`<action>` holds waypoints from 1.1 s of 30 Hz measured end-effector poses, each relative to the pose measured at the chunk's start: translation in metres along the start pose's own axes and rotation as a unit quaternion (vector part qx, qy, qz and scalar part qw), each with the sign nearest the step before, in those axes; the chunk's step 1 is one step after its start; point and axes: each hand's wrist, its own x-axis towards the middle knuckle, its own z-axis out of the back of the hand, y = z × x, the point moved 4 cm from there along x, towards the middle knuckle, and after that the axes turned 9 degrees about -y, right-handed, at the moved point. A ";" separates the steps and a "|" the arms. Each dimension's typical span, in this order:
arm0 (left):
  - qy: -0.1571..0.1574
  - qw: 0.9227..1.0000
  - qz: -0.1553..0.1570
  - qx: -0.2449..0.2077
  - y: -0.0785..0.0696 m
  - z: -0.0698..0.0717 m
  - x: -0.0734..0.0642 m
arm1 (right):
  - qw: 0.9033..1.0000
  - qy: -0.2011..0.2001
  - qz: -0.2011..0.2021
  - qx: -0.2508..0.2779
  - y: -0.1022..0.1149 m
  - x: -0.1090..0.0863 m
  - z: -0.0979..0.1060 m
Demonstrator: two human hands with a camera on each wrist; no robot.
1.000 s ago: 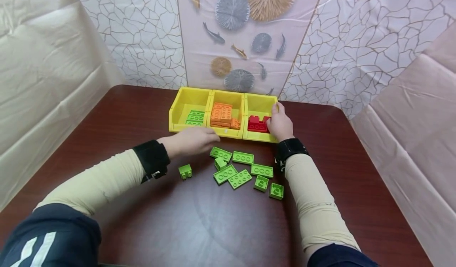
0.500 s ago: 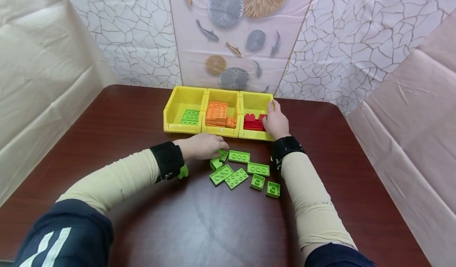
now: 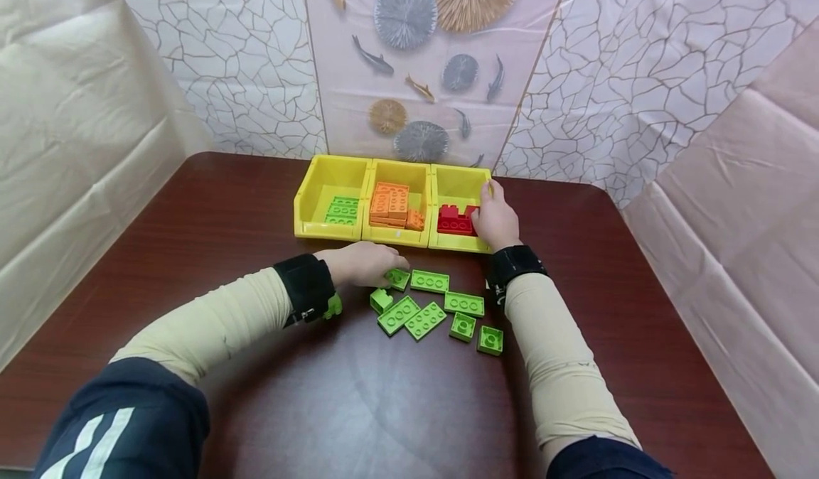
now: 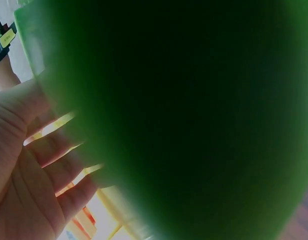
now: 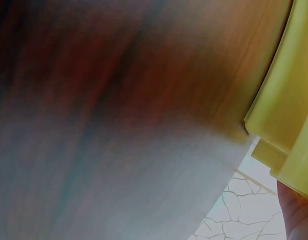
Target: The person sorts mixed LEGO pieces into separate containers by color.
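In the head view my left hand (image 3: 365, 264) reaches over the table, thumb and fingers at the left end of a flat green toy brick (image 3: 398, 278), which they appear to pinch; its left part is hidden. A small green brick (image 3: 381, 300) lies just below. Another green brick (image 3: 333, 307) shows partly from under the left wrist. In the left wrist view, a blurred green brick (image 4: 194, 110) fills most of the picture and covers the fingertips. My right hand (image 3: 496, 219) grips the right wall of the yellow bin (image 3: 463, 180) holding red bricks (image 3: 454, 222).
Joined to that bin are a middle yellow bin (image 3: 419, 173) with orange bricks (image 3: 390, 202) and a left yellow bin (image 3: 320, 187) with green bricks (image 3: 342, 210). Several more green bricks (image 3: 425, 320) lie on the dark table (image 3: 384, 408). Patterned cloth (image 3: 249, 60) hangs behind.
My left hand has moved right and down onto the flat green brick. The small green brick below has shifted slightly left and down. My right hand keeps its grip on the bin.
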 end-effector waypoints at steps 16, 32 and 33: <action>-0.098 0.995 0.030 0.009 0.027 0.032 -0.050 | 1.000 -0.010 0.005 -0.005 0.000 0.000 0.004; -0.084 0.979 0.154 0.107 0.102 0.067 -0.041 | 1.000 -0.014 0.010 0.000 0.000 -0.001 0.000; -0.079 0.978 0.162 0.107 0.106 0.067 -0.037 | 1.000 -0.019 0.013 -0.001 0.000 -0.002 0.000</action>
